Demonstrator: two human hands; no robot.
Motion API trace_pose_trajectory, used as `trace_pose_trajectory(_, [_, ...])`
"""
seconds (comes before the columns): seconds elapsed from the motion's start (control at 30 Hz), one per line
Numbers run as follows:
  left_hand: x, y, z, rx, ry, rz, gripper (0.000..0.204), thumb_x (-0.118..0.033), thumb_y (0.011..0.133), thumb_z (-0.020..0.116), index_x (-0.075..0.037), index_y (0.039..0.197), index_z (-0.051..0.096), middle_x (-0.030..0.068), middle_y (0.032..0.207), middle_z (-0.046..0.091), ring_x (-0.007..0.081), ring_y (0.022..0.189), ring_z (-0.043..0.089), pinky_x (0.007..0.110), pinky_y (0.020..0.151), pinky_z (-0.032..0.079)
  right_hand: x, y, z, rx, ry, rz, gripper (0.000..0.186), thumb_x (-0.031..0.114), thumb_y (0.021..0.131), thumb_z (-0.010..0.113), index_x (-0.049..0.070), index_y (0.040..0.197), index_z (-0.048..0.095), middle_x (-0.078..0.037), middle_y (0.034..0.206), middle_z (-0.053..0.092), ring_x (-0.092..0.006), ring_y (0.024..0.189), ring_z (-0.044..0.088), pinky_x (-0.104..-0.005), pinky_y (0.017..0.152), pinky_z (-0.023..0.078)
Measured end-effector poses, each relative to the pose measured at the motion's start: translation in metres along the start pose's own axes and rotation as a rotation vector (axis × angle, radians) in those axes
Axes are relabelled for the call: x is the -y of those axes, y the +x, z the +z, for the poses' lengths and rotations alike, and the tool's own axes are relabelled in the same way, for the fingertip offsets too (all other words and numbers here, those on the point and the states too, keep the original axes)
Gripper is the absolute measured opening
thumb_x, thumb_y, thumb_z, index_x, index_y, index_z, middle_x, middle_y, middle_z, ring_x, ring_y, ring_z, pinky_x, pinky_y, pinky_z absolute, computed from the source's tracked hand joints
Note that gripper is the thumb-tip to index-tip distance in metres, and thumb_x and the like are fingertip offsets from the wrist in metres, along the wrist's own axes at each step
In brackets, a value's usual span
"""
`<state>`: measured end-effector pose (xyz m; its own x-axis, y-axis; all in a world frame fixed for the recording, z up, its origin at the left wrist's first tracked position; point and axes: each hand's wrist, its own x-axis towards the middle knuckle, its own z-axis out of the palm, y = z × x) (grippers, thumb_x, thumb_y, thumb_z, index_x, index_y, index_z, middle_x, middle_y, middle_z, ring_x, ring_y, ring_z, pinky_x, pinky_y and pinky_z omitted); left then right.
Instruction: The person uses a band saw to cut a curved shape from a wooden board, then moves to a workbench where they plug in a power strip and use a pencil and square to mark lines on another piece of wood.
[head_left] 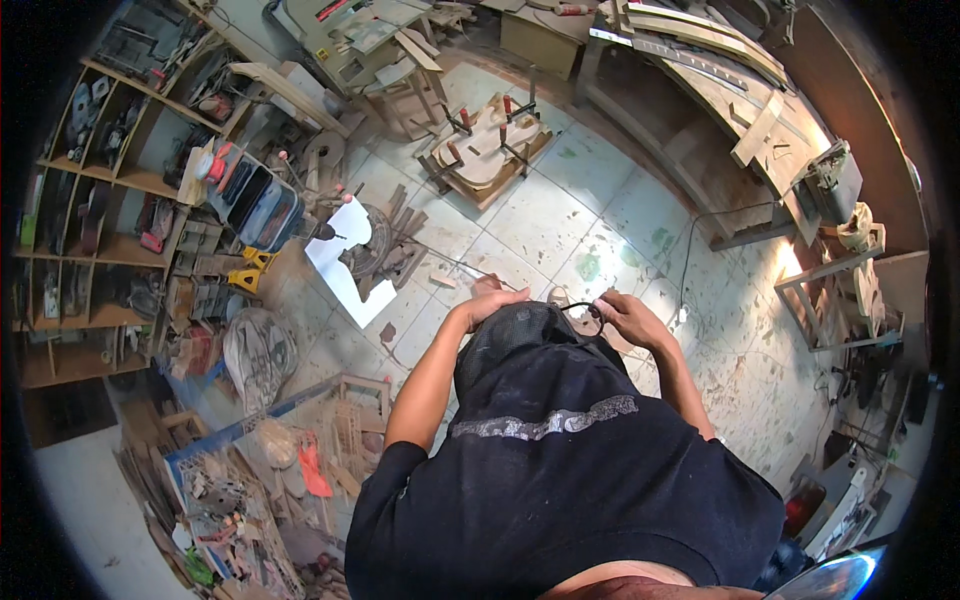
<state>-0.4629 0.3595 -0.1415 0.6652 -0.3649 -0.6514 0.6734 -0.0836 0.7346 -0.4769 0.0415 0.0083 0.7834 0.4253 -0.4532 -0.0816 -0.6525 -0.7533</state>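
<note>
My left hand (pixel 492 303) is at the front of my waist, against the upper edge of dark mesh fabric (pixel 505 332). Its fingers are bent together, and whatever they grip is hidden. A thin dark strand (pixel 455 262) runs from the floor side toward that hand; I cannot tell if they touch. To the right, my right hand (pixel 628 318) pinches a thin black cord (pixel 584 306), which curves in a loop beside the fabric. My dark shirt, with a grey band across it, covers the lower middle of the view.
Ahead on the tiled floor, a clamped wooden piece (pixel 490 155) rests on boards. A white cut-out sheet (pixel 345 265) lies left of it. Shelves of tools (pixel 110 180) line the left, and a long wooden bench (pixel 700 90) stands far right. A scrap-filled crate (pixel 250 440) is near left.
</note>
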Motion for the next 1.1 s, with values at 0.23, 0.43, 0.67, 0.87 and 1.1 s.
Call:
trace_pose_trajectory(0.23, [-0.025, -0.02, 0.01, 0.192, -0.09, -0.136, 0.035, -0.042, 0.092, 0.065, -0.007, 0.099, 0.064, 0.0027, 0.092, 0.065, 0.0108, 0.082, 0.062, 0.026, 0.075, 0.049, -0.009, -0.002, 0.003, -0.076, -0.015, -0.042, 0.049, 0.045, 0.1, 0.048, -0.001, 0.088, 0.061, -0.016, 0.065, 0.055, -0.0294, 0.062, 0.052, -0.0421, 0.062, 0.041])
trace_pose_trajectory(0.43, [-0.03, -0.035, 0.009, 0.236, -0.251, -0.189, 0.056, -0.046, 0.085, 0.072, 0.008, 0.098, 0.068, 0.0127, 0.094, 0.071, 0.0169, 0.077, 0.067, 0.028, 0.07, 0.053, -0.002, 0.001, 0.004, -0.058, 0.013, -0.054, 0.049, 0.045, 0.099, 0.048, -0.001, 0.089, 0.061, -0.016, 0.067, 0.057, -0.029, 0.063, 0.053, -0.0415, 0.062, 0.042])
trace_pose_trajectory(0.67, [-0.029, -0.033, 0.01, 0.229, -0.252, -0.201, 0.056, -0.047, 0.084, 0.073, 0.007, 0.096, 0.069, 0.012, 0.094, 0.07, 0.017, 0.079, 0.066, 0.03, 0.071, 0.052, -0.002, 0.001, 0.002, -0.056, 0.016, -0.047, 0.05, 0.046, 0.099, 0.049, -0.001, 0.089, 0.061, -0.016, 0.068, 0.058, -0.0279, 0.064, 0.053, -0.0414, 0.063, 0.042])
trace_pose_trajectory(0.87, [-0.024, -0.024, 0.01, 0.223, -0.243, -0.217, 0.059, -0.05, 0.08, 0.076, 0.008, 0.094, 0.069, 0.0123, 0.091, 0.069, 0.0175, 0.079, 0.065, 0.031, 0.071, 0.051, 0.001, -0.001, -0.002, -0.048, 0.007, -0.015, 0.051, 0.047, 0.099, 0.049, -0.002, 0.088, 0.06, -0.015, 0.068, 0.058, -0.0255, 0.063, 0.052, -0.0407, 0.062, 0.041])
trace_pose_trajectory(1.1, [0.005, -0.01, -0.005, 0.102, -0.198, -0.107, 0.054, -0.046, 0.078, 0.08, 0.005, 0.079, 0.061, 0.0106, 0.081, 0.064, 0.0163, 0.066, 0.061, 0.032, 0.058, 0.05, 0.006, 0.006, -0.004, 0.032, -0.011, 0.003, 0.05, 0.045, 0.1, 0.047, -0.002, 0.093, 0.061, -0.015, 0.077, 0.061, -0.0263, 0.072, 0.055, -0.0394, 0.068, 0.043])
